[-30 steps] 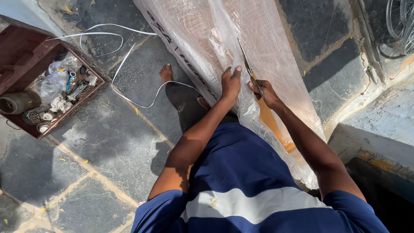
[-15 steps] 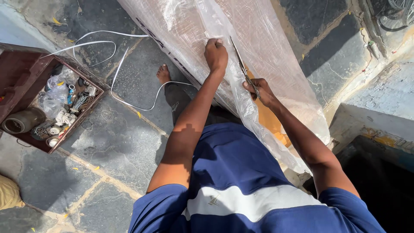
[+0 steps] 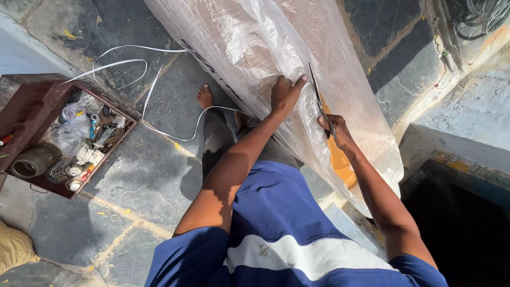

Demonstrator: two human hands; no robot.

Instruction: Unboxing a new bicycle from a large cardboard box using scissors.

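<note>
While left hand (image 3: 284,94) presses flat, fingers spread, pinning the plastic-wrapped roll (image 3: 265,58) taut, right hand (image 3: 333,129) at four o'clock, fingers clamped on scissors (image 3: 320,106), cuts alongside.

Glossy clear plastic wrap (image 3: 255,48); rough stone floor (image 3: 159,175)

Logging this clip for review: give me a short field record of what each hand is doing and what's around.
setting: stone slab floor, outdoors
left hand: pressed flat on the clear plastic-wrapped bundle
right hand: holds scissors, blades pointing up along the wrap
left of person: open brown toolbox of small hardware
on floor: white strap, looped
also visible: bare foot
</note>
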